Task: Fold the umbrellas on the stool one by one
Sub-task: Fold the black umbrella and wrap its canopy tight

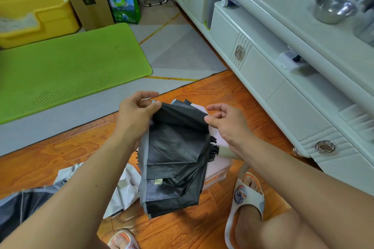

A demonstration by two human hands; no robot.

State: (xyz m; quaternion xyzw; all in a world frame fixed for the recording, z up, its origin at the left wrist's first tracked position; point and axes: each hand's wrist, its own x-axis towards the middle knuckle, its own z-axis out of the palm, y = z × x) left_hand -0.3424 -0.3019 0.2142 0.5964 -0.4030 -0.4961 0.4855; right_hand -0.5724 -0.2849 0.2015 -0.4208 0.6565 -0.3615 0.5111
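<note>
- Orange wood floor (60, 153), lower frame; grey mat (178, 50) and green mat (66, 70) upper left; white cabinet (263, 79) right.
- Black umbrella (176, 155), centre, over pale stool (218, 168).
- Left hand (135, 115): fingers pinch canopy edge.
- Right hand (228, 123): fingers apart, thumb at fabric.

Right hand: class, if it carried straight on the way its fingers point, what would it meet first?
Probably the black umbrella: the right hand points leftward at its upper fabric edge, fingertips nearly touching. Depth is unclear.
</note>
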